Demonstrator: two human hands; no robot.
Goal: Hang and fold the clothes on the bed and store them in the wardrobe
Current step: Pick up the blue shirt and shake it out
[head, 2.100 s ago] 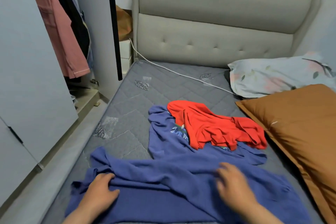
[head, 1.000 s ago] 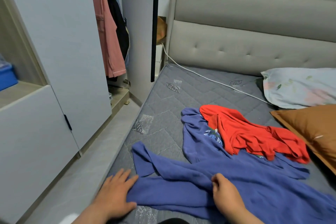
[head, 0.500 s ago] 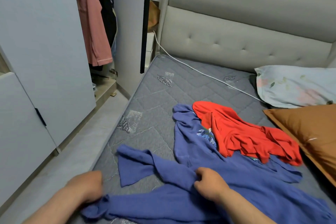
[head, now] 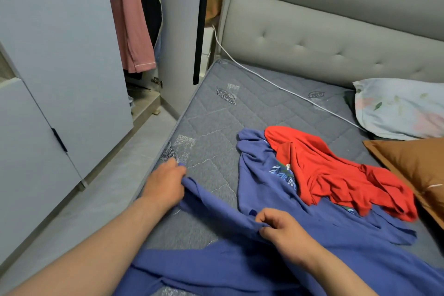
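**Both hands on the blue garment**

Head view: I see the left hand point(head: 165, 185) at the left edge of the bed point(head: 216, 122), its fingers point(head: 176, 168) curled round the end of a long blue strip. It is probably a sleeve, though the folds make that hard to tell. The right hand point(head: 281, 230) pinches the same strip further along. The blue garment point(head: 336, 247) lies spread on the bed, with the red garment point(head: 336, 175) crumpled on top of it. The wardrobe point(head: 72, 55) stands open at left, a pink garment point(head: 129, 26) hanging inside.

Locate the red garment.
Head view, right of centre: the red garment lies crumpled on the blue garment, just left of the brown pillow, on the mattress.
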